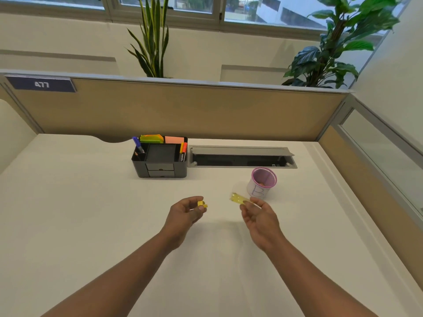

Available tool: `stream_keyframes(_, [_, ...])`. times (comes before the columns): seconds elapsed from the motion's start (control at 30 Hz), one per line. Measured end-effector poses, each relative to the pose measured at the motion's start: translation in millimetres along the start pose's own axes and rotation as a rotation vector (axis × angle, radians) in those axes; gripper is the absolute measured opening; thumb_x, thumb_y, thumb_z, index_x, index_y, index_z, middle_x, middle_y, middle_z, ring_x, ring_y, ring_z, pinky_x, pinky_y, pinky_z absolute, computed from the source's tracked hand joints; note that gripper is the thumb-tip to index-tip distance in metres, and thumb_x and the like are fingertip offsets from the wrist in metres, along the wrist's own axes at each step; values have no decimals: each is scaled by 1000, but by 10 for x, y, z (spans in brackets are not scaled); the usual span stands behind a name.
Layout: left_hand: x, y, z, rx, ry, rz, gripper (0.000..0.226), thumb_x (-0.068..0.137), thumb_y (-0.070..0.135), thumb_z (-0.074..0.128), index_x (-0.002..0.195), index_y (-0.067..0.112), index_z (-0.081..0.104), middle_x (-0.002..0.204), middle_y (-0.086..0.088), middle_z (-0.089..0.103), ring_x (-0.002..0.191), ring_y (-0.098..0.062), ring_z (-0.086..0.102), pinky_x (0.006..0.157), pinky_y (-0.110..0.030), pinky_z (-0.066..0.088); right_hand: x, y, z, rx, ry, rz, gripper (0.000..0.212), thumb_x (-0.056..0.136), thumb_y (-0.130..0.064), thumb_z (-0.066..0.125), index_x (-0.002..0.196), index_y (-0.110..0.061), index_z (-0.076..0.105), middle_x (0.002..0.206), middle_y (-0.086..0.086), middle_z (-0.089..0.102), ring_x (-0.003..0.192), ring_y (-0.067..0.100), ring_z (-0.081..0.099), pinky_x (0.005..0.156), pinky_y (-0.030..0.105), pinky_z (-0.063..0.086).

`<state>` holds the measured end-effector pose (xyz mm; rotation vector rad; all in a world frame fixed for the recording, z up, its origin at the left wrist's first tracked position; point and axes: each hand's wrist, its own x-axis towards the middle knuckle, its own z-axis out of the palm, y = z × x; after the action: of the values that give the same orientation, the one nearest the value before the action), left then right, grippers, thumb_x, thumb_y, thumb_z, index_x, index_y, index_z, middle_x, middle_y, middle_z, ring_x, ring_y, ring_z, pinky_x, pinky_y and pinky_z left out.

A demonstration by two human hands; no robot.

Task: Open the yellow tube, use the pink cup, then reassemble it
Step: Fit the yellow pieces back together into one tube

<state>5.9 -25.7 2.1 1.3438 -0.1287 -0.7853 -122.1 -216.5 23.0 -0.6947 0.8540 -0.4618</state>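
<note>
My left hand (185, 213) pinches a small yellow cap (202, 204) between thumb and fingertips above the white desk. My right hand (258, 216) holds the clear yellow tube (239, 199) by its lower end, its open mouth tilted up and to the left. Cap and tube are apart, a hand's width between them. The pink mesh cup (263, 183), wrapped in white paper marked "B", stands upright just beyond my right hand; something small and orange lies inside it.
A black desk organiser (160, 160) with pens and sticky notes stands at the back centre. An open cable tray (241, 156) is set into the white desk (91, 213) to its right. A tan partition (183, 110) bounds the back and right.
</note>
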Motion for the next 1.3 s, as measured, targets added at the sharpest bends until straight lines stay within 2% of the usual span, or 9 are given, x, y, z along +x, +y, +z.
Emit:
stream_keyframes(0.13, [-224, 186, -32, 59, 43, 68, 31, 91, 1, 68, 113, 21, 74, 119, -9, 75, 114, -27, 69, 103, -41, 53, -249, 216, 168, -71, -151, 47, 22, 94, 9, 61, 114, -2, 62, 103, 19, 72, 87, 26, 73, 75, 26, 63])
stream_keyframes(0.3, [-437, 290, -68, 164, 91, 127, 32, 92, 6, 67, 113, 28, 76, 119, 0, 76, 110, -23, 67, 101, -40, 54, -447, 288, 310, -206, -260, 13, 25, 96, 7, 60, 117, -5, 67, 111, 15, 75, 101, 32, 75, 82, 32, 62])
stream_keyframes(0.47, [-596, 363, -70, 182, 118, 159, 30, 91, 7, 69, 110, 28, 76, 115, 2, 76, 108, -22, 68, 96, -37, 55, -572, 317, 362, -272, -292, 2, 24, 95, 6, 62, 114, -8, 70, 109, 14, 76, 99, 31, 76, 80, 32, 62])
stream_keyframes(0.57, [-646, 389, -88, 198, 114, 154, 28, 91, 6, 70, 106, 29, 77, 111, 1, 77, 106, -23, 69, 88, -33, 55, -599, 322, 368, -273, -303, 1, 24, 95, 5, 63, 115, -8, 69, 109, 14, 76, 100, 31, 76, 80, 31, 62])
stream_keyframes(0.73, [-715, 452, -117, 178, 93, 129, 26, 90, 4, 71, 100, 27, 79, 107, -6, 78, 108, -30, 70, 98, -42, 57, -648, 294, 361, -297, -312, -29, 23, 92, 4, 67, 111, -9, 73, 105, 13, 78, 96, 29, 76, 78, 30, 61])
stream_keyframes(0.87, [-734, 486, -145, 152, 45, 87, 22, 89, 5, 72, 107, 17, 77, 109, -13, 77, 108, -34, 70, 101, -44, 56, -649, 279, 355, -361, -327, -58, 25, 89, 6, 71, 107, -10, 76, 105, 12, 78, 98, 29, 74, 80, 30, 61])
stream_keyframes(1.07, [-738, 579, -172, 145, 18, 64, 22, 87, 4, 73, 108, 11, 76, 105, -13, 79, 103, -32, 73, 95, -38, 59, -625, 222, 376, -425, -362, -86, 25, 86, 4, 75, 106, -11, 77, 104, 11, 79, 96, 28, 75, 80, 28, 61])
stream_keyframes(1.3, [-702, 641, -214, 181, 10, 59, 17, 87, 5, 74, 102, 12, 77, 101, -12, 80, 98, -30, 75, 86, -33, 62, -566, 188, 394, -517, -402, -114, 17, 88, -3, 76, 101, -14, 79, 98, 10, 80, 97, 31, 75, 82, 30, 60])
